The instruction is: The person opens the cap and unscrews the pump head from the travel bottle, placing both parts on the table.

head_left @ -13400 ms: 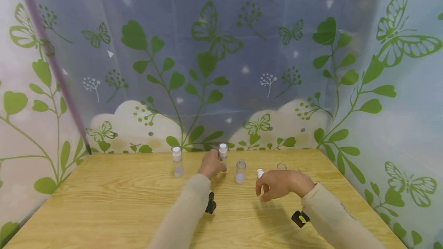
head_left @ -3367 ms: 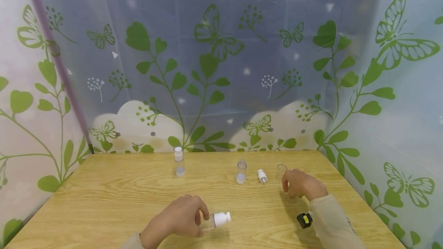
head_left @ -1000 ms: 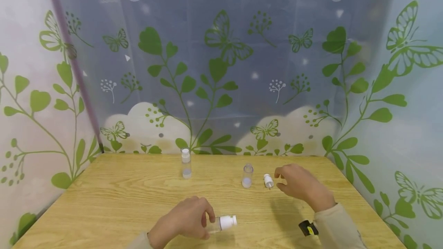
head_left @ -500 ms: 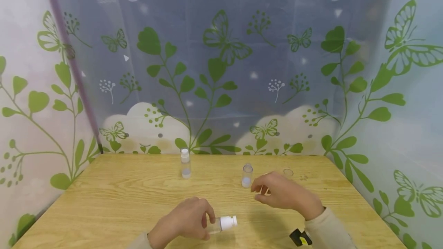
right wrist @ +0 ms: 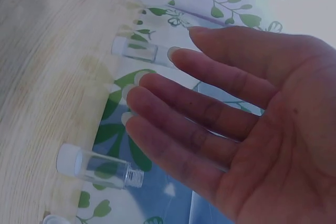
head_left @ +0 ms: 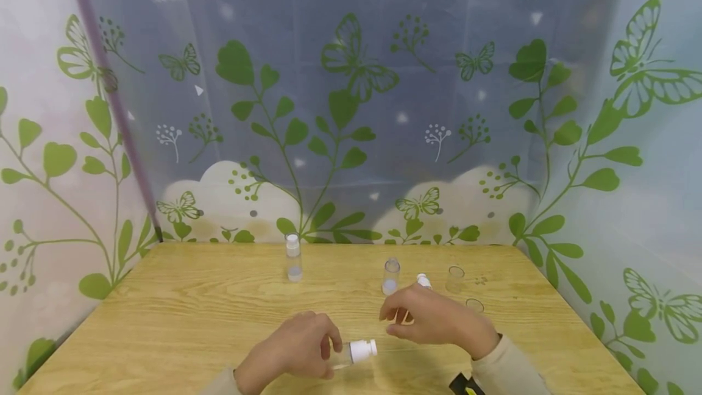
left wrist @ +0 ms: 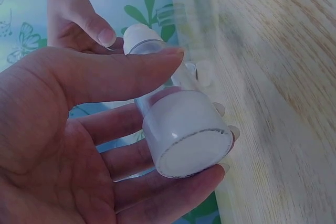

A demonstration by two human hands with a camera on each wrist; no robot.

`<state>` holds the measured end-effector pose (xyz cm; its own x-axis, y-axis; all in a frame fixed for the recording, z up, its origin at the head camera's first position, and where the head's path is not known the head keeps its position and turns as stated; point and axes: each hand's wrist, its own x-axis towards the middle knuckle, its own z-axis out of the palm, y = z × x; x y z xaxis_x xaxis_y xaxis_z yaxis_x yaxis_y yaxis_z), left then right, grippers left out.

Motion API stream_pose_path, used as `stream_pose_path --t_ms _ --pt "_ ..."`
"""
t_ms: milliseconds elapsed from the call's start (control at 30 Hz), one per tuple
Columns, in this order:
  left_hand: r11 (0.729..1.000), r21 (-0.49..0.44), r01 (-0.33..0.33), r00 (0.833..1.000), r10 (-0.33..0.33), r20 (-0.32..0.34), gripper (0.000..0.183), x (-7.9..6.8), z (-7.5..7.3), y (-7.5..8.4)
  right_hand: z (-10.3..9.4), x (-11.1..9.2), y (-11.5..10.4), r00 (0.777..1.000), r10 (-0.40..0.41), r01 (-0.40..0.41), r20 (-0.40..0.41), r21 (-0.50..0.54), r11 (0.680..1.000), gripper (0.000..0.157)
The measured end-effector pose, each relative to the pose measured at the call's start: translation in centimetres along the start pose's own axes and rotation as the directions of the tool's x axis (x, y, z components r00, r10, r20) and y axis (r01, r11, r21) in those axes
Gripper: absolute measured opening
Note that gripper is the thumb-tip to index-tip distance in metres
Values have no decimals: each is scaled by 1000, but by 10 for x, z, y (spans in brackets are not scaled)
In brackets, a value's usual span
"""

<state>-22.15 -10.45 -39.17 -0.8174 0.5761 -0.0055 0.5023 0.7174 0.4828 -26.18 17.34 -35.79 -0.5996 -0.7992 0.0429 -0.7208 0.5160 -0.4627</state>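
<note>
My left hand (head_left: 298,345) grips a clear pump bottle (left wrist: 184,129) tipped on its side, thumb on one side and fingers on the other. Its white pump head (head_left: 362,351) points right, towards the right hand. My right hand (head_left: 433,319) hovers just beyond that pump head with nothing in it; in the right wrist view its fingers (right wrist: 178,140) are loosely extended. Behind it stands a clear bottle (head_left: 391,277) whose threaded neck is bare. Next to that lies a loose white pump (head_left: 423,280), partly hidden by the right hand.
Another bottle (head_left: 294,258) with its white pump fitted stands upright at the table's back left. To the right are two clear caps, one (head_left: 456,279) farther back and one (head_left: 475,305) by the right wrist. A patterned curtain (head_left: 351,139) hangs behind the wooden table (head_left: 208,303).
Over the last second my right hand has moved left and nearer, from beside the loose pump towards the held bottle, uncovering the two clear caps. My left hand has stayed in place with the bottle.
</note>
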Motion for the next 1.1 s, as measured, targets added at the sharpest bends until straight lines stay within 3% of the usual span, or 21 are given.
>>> stream_pose_path --t_ms 600,1100 --pt "1000 -20 2 1000 -2 -1 22 0 0 3 19 11 -16 996 -42 37 83 62 997 26" --pt "1000 -5 -6 1000 6 -8 23 1 0 4 28 16 -18 996 -37 34 78 48 998 19"
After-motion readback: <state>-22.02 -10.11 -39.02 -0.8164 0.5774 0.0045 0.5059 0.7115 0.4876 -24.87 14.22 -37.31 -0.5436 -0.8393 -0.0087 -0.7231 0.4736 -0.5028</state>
